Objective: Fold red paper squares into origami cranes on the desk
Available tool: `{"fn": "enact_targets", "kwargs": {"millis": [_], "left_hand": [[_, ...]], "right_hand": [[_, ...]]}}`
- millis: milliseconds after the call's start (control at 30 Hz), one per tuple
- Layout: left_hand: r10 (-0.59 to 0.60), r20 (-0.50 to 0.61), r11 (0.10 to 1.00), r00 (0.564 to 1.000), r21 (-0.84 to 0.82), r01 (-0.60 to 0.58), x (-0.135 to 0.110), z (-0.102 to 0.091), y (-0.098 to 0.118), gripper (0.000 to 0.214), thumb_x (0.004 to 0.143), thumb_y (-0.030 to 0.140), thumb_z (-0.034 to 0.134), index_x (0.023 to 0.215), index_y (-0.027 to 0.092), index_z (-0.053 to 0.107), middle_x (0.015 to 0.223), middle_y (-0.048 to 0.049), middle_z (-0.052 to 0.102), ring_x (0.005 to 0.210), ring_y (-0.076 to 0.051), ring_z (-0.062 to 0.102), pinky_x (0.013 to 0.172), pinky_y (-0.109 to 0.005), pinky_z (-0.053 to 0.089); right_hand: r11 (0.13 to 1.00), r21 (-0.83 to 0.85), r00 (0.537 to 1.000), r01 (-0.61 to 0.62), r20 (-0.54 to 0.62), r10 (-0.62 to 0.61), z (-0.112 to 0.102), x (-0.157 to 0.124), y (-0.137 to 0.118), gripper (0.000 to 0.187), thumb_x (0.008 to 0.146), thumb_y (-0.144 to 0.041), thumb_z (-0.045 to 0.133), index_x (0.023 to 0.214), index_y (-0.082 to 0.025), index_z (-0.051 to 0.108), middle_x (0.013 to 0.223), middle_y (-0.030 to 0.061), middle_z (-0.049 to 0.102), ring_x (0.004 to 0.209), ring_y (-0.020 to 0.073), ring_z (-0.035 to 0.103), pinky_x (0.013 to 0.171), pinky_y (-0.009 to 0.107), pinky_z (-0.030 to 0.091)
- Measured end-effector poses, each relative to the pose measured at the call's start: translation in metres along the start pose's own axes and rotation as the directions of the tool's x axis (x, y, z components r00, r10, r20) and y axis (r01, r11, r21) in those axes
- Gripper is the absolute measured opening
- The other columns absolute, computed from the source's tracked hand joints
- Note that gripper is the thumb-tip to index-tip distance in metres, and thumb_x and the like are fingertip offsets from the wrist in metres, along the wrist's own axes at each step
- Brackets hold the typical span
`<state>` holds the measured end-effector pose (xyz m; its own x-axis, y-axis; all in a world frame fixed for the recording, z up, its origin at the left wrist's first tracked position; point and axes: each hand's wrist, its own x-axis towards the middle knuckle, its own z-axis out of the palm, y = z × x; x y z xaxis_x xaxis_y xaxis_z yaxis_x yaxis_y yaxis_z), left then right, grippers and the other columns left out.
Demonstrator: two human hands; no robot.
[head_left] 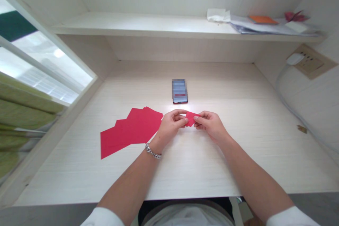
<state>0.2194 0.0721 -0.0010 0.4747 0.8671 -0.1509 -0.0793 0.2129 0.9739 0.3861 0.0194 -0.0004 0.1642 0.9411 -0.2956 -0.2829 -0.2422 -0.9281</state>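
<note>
Near the centre of the frame, you hold a small piece of red paper (190, 117) between your hands. Your left hand (171, 123) pinches its left side, thumb and fingers nearly closed; your right hand (211, 124) pinches the right side just as tightly. Overlapping red paper sheets (129, 130) lie left of centre, and a smartphone (180, 91) lies just above your hands.

Overlapping red sheets (132, 127) are spread on the left of the pale desk (185, 169), and a phone (180, 92) is laid face up toward the far middle. On the far shelf (137, 21), a white bundle (218, 15) and papers (242, 26) are set toward the right.
</note>
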Motion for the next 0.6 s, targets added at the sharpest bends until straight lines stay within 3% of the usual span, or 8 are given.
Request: {"fn": "enact_targets", "kwargs": {"millis": [300, 600], "left_hand": [[0.03, 0.028, 1.0, 0.999, 0.008, -0.031, 0.0, 0.0007, -0.0044, 0.03, 0.068, 0.027, 0.078, 0.092, 0.012, 0.068, 0.082, -0.01, 0.073, 0.071, -0.018, 0.068, 0.066, -0.029, 0.053], [0.071, -0.005, 0.997, 0.997, 0.031, -0.07, -0.0008, 0.0027, -0.0035, 0.023, 0.066, 0.023, 0.078, 0.084, 0.012, 0.069, 0.08, -0.0078, 0.072, 0.071, -0.017, 0.067, 0.066, -0.028, 0.053]], "right_hand": [[1.0, -0.019, 1.0, -0.008, 0.028, 0.008, 0.0014, -0.0017, 0.0014, 0.031, 0.057, -0.037, 0.083, 0.066, -0.015, 0.063, 0.06, 0.0027, 0.067, 0.055, 0.0134, 0.063, 0.054, 0.025, 0.051], [0.995, -0.086, 0.999, 0.047, 0.028, -0.045, -0.0005, -0.0036, -0.0019, 0.025, 0.061, -0.034, 0.08, 0.071, -0.015, 0.068, 0.059, 0.0025, 0.068, 0.054, 0.0136, 0.063, 0.054, 0.026, 0.052]]}}
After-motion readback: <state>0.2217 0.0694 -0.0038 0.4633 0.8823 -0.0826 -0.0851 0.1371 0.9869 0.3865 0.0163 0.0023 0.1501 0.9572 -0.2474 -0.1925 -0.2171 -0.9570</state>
